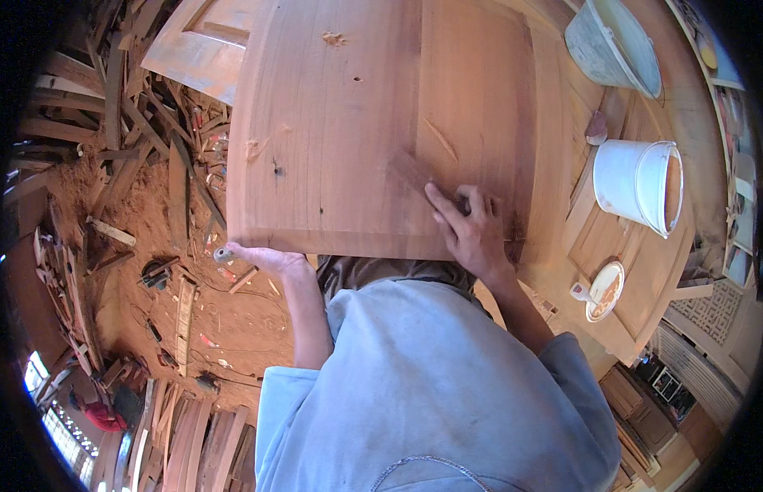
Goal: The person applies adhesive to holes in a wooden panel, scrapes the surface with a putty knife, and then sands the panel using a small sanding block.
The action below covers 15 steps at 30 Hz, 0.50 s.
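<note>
A wide wooden door panel (340, 139) lies in front of me, with filler-like patches, small dark holes and a long pale mark on its face. My right hand (477, 230) is closed on a flat brown rectangular piece (410, 172), blurred by motion, which lies against the panel right of its middle. The forefinger stretches along that piece. At the panel's near left corner is my left hand (273, 260), beside the edge. A small grey round-ended thing (223, 255) shows at its fingertips; its kind is unclear. Some left fingers are hidden.
To the right, a grey bucket (607, 49), a white bucket (623, 182) and a round lid (607, 293) with a putty knife (580, 291) rest on another wooden door (595, 246). Scrap wood (127, 123) piles up at left, above a dusty floor (234, 328) with cables.
</note>
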Motion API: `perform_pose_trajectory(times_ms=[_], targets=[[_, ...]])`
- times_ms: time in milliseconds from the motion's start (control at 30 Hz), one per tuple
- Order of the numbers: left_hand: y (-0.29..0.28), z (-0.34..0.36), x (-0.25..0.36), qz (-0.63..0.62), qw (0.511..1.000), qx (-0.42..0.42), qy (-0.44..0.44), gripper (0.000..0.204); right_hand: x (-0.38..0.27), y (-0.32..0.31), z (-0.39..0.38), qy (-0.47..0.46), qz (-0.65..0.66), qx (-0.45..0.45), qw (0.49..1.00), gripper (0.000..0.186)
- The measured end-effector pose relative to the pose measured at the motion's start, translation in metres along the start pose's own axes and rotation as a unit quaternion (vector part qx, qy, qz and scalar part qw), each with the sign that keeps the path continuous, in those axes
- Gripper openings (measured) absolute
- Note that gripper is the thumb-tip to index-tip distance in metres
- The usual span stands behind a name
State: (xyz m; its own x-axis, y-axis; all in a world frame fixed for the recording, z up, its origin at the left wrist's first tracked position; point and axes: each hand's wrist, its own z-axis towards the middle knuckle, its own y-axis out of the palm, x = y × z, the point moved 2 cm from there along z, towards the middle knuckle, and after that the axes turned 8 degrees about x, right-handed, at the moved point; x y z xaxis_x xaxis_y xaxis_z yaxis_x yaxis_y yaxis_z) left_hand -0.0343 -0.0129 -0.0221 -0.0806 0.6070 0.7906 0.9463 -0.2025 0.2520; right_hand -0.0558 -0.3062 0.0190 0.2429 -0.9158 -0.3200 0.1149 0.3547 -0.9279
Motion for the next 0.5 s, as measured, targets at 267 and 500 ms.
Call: perform_pose_trajectory(times_ms=[267, 500], targets=[[-0.006, 0.009, -0.002, 0.022, 0.999, 0.014, 0.025, 0.082, 0.022, 0.008, 0.008, 0.018, -0.017, 0.033, 0.999, 0.048], [-0.006, 0.006, -0.002, 0.017, 0.999, 0.008, 0.031, 0.087, 0.025, -0.006, -0.006, -0.013, 0.015, -0.025, 1.000, 0.045]])
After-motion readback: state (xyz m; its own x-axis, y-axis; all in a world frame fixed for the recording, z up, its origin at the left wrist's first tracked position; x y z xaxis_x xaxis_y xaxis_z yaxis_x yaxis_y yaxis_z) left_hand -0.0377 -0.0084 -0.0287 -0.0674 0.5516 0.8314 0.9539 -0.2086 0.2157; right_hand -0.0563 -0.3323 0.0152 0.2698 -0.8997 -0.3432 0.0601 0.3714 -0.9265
